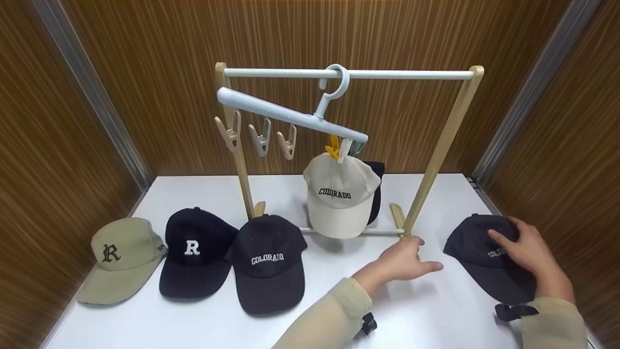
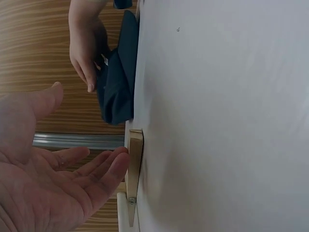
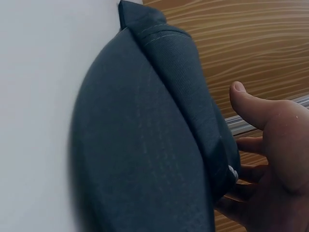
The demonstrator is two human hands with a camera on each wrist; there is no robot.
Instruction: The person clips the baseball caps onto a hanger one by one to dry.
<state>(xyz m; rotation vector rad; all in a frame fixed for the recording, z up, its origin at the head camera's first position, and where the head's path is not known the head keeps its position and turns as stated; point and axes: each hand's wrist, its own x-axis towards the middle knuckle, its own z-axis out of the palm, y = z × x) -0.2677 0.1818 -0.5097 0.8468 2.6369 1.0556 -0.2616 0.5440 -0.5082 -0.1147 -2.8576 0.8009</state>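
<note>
My left hand (image 1: 426, 253) hovers open, fingers straight, just in front of the right foot (image 1: 398, 218) of a wooden clothes rack (image 1: 438, 150). In the left wrist view its fingertips (image 2: 120, 159) almost touch that foot (image 2: 135, 164). My right hand (image 1: 503, 230) lies over the crown of a dark COLORADO cap (image 1: 477, 257) at the table's right edge. The thumb (image 3: 237, 92) stands off the cap (image 3: 145, 145) while the fingers reach round its far side. A pale blue hanger (image 1: 290, 115) hangs tilted on the rail, with a cream COLORADO cap (image 1: 341, 194) clipped to it and a dark cap (image 1: 377, 194) behind.
On the white table (image 1: 436, 315), three caps lie in a row at the left: olive R (image 1: 123, 257), black R (image 1: 193, 249), black COLORADO (image 1: 269, 261). Three clips (image 1: 261, 138) on the hanger hold nothing. Wood-panel walls close in on three sides.
</note>
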